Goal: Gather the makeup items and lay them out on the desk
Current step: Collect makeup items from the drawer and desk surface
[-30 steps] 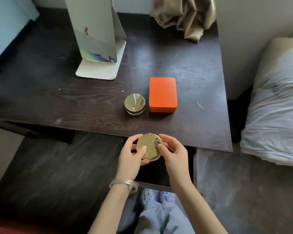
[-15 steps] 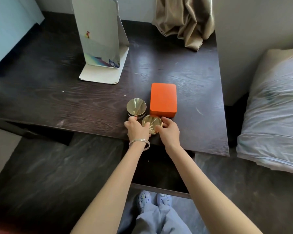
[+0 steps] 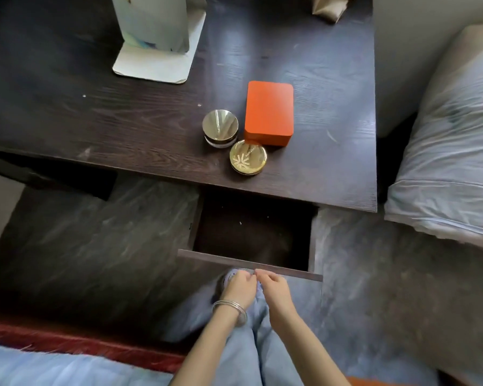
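On the dark wooden desk [image 3: 95,112] lie three items close together near the front edge. They are a flat gold compact [image 3: 248,160], a gold-lidded jar [image 3: 220,126] behind it to the left, and an orange box [image 3: 269,112] to the right. Below the desk an open drawer [image 3: 251,232] looks dark and I see nothing in it. My left hand [image 3: 239,286] and my right hand [image 3: 275,288] sit side by side at the drawer's front panel [image 3: 290,273]. Their fingers are loosely curled with the tips at the panel, and they hold nothing.
A standing mirror on a white base [image 3: 154,59] is at the back left of the desk. A beige curtain [image 3: 329,6] hangs at the back. Pale bedding [image 3: 452,135] lies to the right. My legs in light trousers are under the drawer.
Both hands set the gold compact down in front of the jar and box, let go, and drew back down to the drawer's front panel. The view tilted downward.
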